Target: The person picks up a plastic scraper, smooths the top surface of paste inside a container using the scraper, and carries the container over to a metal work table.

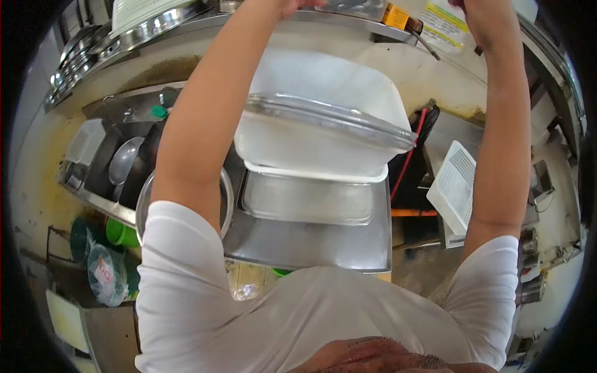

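Both my arms stretch up to the wall shelf. Of my left hand (300, 4), only a small part shows at the top edge, close to a clear plastic container (357, 7); I cannot make out whether it touches it. My right hand (467, 6) is mostly cut off by the same edge, beside a white jug with a yellow label (445, 26). The fingers of both hands are largely out of frame. Below, between my arms, a white plastic tub (317, 155) stands tilted with clear lids or trays (329, 115) across it. A clear rectangular tray (308, 199) lies in front of it.
A steel counter (311, 242) is before me. At left are a sink (102, 165) with a metal bowl (126, 160) and a round metal rim (228, 202). A white perforated basket (454, 186) leans at right. Steel pans (149, 34) line the shelf's left end.
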The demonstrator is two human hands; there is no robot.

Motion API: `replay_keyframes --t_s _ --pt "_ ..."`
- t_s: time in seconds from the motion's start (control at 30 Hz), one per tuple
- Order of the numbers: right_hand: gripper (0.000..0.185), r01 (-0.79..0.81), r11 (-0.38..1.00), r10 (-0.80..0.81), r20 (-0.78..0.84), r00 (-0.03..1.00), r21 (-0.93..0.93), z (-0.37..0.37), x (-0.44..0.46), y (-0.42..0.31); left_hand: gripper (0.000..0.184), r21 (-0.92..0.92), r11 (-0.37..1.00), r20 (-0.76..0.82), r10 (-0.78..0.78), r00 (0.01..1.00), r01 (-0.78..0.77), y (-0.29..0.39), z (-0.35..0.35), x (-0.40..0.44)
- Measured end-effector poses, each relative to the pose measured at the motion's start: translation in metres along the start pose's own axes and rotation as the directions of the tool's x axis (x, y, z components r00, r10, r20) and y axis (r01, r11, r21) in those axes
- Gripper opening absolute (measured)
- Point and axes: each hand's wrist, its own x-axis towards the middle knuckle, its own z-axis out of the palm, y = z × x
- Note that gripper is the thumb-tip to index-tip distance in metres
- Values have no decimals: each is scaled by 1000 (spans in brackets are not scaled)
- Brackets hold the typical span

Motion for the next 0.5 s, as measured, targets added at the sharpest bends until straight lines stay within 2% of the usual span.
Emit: replay_keyframes --t_s 0.03,0.07,0.1,0.17,0.2,0.23,0.27,0.3,0.37,0.43,0.47,0.5 --pt "14 -29 987 35 36 999 -159 -16 -22 -1 63 -601 742 215 -207 955 296 18 -4 -42" --pt "16 -64 993 79 160 984 -95 -35 -43 23 59 -682 634 527 80 846 365 10 -13 -72" --pt "26 -102 994 107 288 952 -33 -47 -63 44 61 -706 530 695 395 600 470 2 -23 -103" --pt "21 -26 997 53 370 928 -79 -32 -139 -15 87 -645 557 676 96 730 523 24 -22 -190" --pt "18 187 981 -147 420 895 -55 -31 -158 -19 87 -648 557 660 69 748 520 34 -16 -232" --pt "16 381 925 -334 459 823 -11 -29 -178 -18 72 -654 572 509 -149 848 494 44 -8 -275" --pt "16 361 932 -334 473 815 35 -26 -198 -17 61 -652 589 316 -362 877 478 52 -1 -313" --pt "16 371 921 -381 464 800 117 -20 -216 -17 61 -652 585 284 -401 871 483 56 3 -345" --pt "17 379 893 -449 439 778 243 -5 -249 -19 59 -528 805 -81 -365 928 270 61 6 -399" --pt "18 152 920 -315 448 837 362 16 -286 -27 58 -532 807 -211 -419 883 256 67 4 -445" --pt "28 49 918 -264 512 818 394 27 -305 -28 59 -472 850 -273 -396 877 237 65 0 -469" --pt "28 43 898 -294 523 800 439 41 -324 -40 60 -406 887 -337 -368 867 218 69 -5 -491"
